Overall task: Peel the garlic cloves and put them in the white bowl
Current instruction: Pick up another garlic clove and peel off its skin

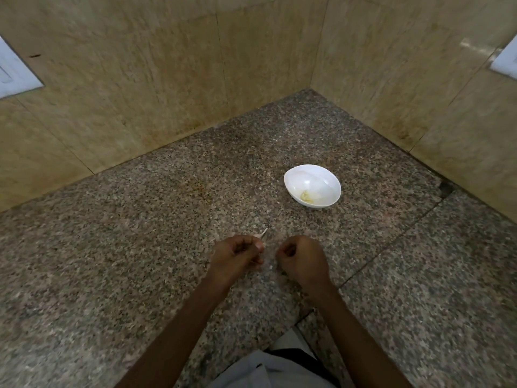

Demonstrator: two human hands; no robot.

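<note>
Where the glossy round white bowl point(312, 175) sits: right there on the speckled brown-grey granite table point(140, 247), not far from the corner where the walls meet.
Inside the bowl: one pale yellowish peeled garlic piece point(305, 195), lying low on the near side of the basin.
Left hand point(237, 256): nearer the camera than the bowl and off to its left, well apart from it, fingers curled in tight and pinching a small pale garlic clove point(263, 233).
Garlic clove: mostly tucked behind the fingers; only a thin papery tail pokes out, aimed toward the bowl.
Right hand point(303, 261): on the bowl's near side, well apart from it, curled into a loose fist with nothing showing in its grasp.
Gap between the hands: narrow, knuckles facing each other, not touching; whether they rest on the table or hang just over it, I cannot tell.
Behind the bowl: beige stone-look wall tiles point(265, 65) on both sides of the corner.
Far from the bowl, bottom edge: a fold of light grey clothing point(279, 368) with a dark band.
</note>
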